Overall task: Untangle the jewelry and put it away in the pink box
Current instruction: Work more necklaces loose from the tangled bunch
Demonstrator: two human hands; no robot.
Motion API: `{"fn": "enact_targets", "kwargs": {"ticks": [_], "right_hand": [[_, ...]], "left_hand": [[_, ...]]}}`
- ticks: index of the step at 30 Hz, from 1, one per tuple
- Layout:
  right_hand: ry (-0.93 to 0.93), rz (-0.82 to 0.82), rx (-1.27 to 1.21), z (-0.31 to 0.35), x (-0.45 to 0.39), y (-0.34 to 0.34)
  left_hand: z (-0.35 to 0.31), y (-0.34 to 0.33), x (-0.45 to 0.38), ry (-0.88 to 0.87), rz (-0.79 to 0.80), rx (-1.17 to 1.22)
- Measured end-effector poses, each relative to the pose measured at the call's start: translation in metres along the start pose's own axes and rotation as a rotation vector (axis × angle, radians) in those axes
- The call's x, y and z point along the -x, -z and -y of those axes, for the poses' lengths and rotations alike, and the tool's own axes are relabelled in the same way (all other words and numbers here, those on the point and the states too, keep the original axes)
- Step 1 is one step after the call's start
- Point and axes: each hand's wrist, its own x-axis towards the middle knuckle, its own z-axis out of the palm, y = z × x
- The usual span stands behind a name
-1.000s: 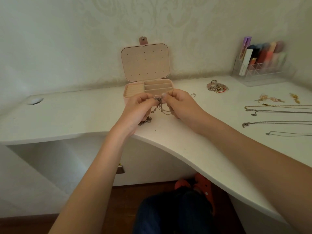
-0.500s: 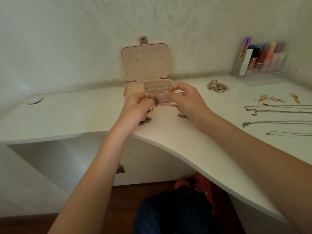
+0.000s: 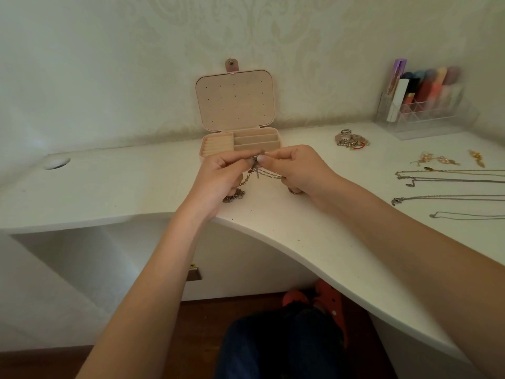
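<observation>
The pink box (image 3: 273, 144) stands open at the back of the white desk, its lid upright against the wall. Just in front of it my left hand (image 3: 218, 179) and my right hand (image 3: 297, 170) both pinch a tangled chain (image 3: 259, 173) between thumb and fingers, held a little above the desk. Loops of the chain hang down between the hands. One clump of it (image 3: 233, 196) lies on the desk under my left hand. A small piece (image 3: 293, 191) peeks out below my right hand.
Several straightened chains (image 3: 448, 176) lie in rows at the right. Gold earrings (image 3: 437, 160) and a heap of bracelets (image 3: 351, 139) sit behind them. A clear organiser with cosmetics (image 3: 426, 105) stands at the back right. The desk's curved front edge (image 3: 300, 242) runs below my wrists.
My hands pulled apart with the chain stretched between them, then came back together. Now the fingertips meet again over the knot.
</observation>
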Motion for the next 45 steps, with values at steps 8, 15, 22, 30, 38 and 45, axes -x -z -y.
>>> {"fn": "enact_targets", "kwargs": {"ticks": [8, 15, 22, 30, 38, 45], "right_hand": [[-0.004, 0.01, -0.037, -0.001, 0.001, -0.002], [-0.078, 0.025, -0.036, 0.004, 0.002, -0.005], [-0.147, 0.195, -0.062, 0.007, -0.001, 0.004], [-0.122, 0.168, -0.116, 0.002, -0.003, 0.0], [-0.034, 0.127, -0.114, -0.002, -0.001, 0.0], [0.237, -0.164, 0.183, -0.011, -0.004, -0.005]], "left_hand": [[-0.002, -0.001, 0.0, 0.032, -0.006, -0.024], [-0.001, -0.005, 0.0, 0.055, -0.044, -0.08], [-0.002, -0.008, 0.002, 0.017, 0.001, -0.134], [-0.005, -0.004, -0.001, 0.059, 0.009, -0.05], [-0.002, -0.003, -0.002, 0.032, 0.001, -0.096], [0.001, -0.005, -0.002, 0.027, -0.037, -0.141]]}}
